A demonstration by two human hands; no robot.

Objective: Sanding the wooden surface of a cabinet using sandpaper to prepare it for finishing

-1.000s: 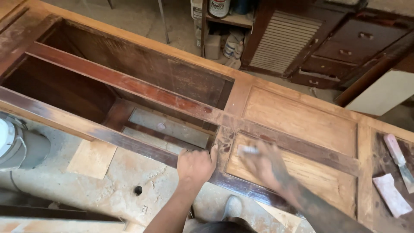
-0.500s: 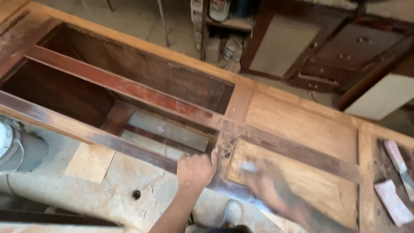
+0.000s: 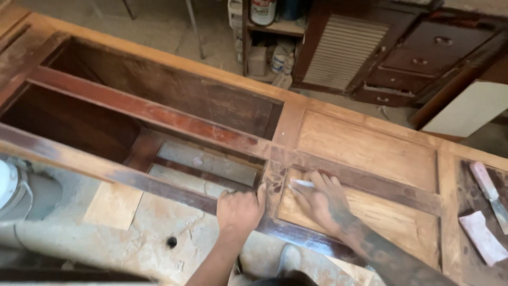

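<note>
A large wooden door frame [image 3: 159, 114] lies flat before me, part dark varnish, part bare sanded wood. My left hand [image 3: 241, 209] is closed over the near edge of its upright rail. My right hand [image 3: 320, 198] presses flat on the near sanded panel [image 3: 391, 222], with a small pale piece, likely sandpaper [image 3: 302, 184], under the fingertips at the panel's upper left corner. A second sanded panel [image 3: 365, 148] lies beyond it.
A scraper with a pale handle [image 3: 489, 193] and a pale sanding pad [image 3: 481, 237] lie on the frame at far right. Beyond stand a louvred cabinet door [image 3: 341, 50], dark drawers [image 3: 423, 53] and a shelf with cans [image 3: 264, 13]. A dusty floor shows through the openings.
My right hand has slid across the near panel, down and then back up to the panel's upper left corner. My left hand keeps its grip on the rail.
</note>
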